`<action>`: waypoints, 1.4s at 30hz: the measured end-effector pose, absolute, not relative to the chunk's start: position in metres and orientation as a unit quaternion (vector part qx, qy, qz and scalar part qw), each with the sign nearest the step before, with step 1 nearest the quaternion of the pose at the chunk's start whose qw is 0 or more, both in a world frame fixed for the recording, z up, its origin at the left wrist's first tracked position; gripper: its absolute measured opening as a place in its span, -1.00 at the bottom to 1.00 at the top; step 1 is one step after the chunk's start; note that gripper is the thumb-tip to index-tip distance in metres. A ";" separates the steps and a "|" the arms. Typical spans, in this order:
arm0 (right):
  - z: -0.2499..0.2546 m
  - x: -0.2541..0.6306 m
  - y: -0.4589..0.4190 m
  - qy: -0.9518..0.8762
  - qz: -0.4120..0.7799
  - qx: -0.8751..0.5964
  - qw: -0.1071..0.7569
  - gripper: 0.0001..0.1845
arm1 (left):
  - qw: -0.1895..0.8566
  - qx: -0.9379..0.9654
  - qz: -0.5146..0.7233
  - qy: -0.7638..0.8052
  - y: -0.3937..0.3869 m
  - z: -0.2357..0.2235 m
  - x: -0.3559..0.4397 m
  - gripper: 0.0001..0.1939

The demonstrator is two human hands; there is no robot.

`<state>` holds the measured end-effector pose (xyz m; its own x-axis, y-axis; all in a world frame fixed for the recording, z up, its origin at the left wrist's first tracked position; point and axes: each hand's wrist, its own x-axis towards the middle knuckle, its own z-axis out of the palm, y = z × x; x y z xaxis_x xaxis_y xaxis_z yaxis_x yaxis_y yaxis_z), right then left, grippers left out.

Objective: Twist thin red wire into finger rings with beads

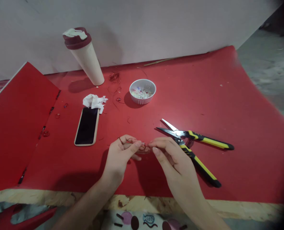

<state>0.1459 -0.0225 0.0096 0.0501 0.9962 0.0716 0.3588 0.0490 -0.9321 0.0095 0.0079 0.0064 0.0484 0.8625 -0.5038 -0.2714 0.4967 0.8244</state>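
Over the front middle of the red tabletop, my left hand (116,158) pinches a small loop of thin red wire (143,145) between thumb and fingers. A tiny pale bead seems to sit on the loop, too small to make out well. My right hand (179,163) is closed right beside it, its fingertips at the wire's loose end. A thin ring is on one finger of the left hand. Partly behind the right hand lie yellow-and-black scissors (207,140), blades apart.
A white bowl of beads (142,99) stands behind the hands. A phone (86,126), crumpled tissue (93,100), a tall cup (88,62) and tangled red wire (114,77) are to the left. Small wire rings (57,116) lie near a raised red panel (17,127).
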 end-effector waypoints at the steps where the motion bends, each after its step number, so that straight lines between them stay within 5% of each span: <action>1: 0.010 0.146 -0.021 -0.573 0.382 -0.581 0.435 -0.85 | 0.673 0.272 0.418 0.546 0.008 0.006 0.009 -0.68; 20: 0.022 0.150 -0.014 -0.499 0.578 -0.506 0.401 -0.87 | 0.773 0.315 0.364 0.412 0.002 0.001 0.007 -0.71; 36: 0.029 0.154 -0.017 -0.601 0.483 -0.501 0.393 -0.84 | 0.613 0.496 0.385 0.480 -0.010 0.010 0.006 -0.68; 42: 0.030 0.153 -0.020 -0.660 0.392 -0.503 0.398 -0.83 | 0.625 0.506 0.378 0.459 -0.011 0.008 0.004 -0.65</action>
<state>0.1530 -0.0198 0.0302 -0.1765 0.9755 0.1312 0.3519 0.1870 -0.9172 0.0035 -0.0115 0.0075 0.2929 0.9368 -0.1912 -0.0080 0.2024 0.9793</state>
